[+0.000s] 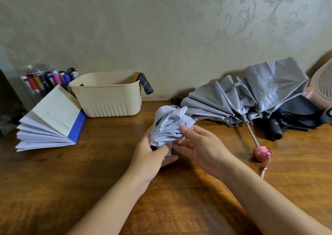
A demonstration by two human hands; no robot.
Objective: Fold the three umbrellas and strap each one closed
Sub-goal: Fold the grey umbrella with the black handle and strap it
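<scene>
Wood table (pixel 53 180) fills the lower view, with a cream bin (pixel 107 98) standing at its back edge against the wall. Far right of the bin sprawls a silver umbrella (pixel 255 94), half collapsed, its canopy loose in folds and its shaft reaching toward the viewer to a pink handle (pixel 262 153). Just left of the bin a book (pixel 52 121) lies open with its pages fanned. Farther right of the bin than the silver one, and partly under it, lies a black umbrella (pixel 296 118), unstrapped. A pink fan (pixel 321 85) stands farthest right of the bin. In front of the bin and a little to its right, a pale umbrella (pixel 168 123) is held above the table, canopy bunched. The left hand (pixel 152 155) grips its lower end, fingers curled round it. The right hand (pixel 203 148) pinches a fold of its fabric under the thumb. Behind the bin's left side stands a jar (pixel 40 82) of markers.
</scene>
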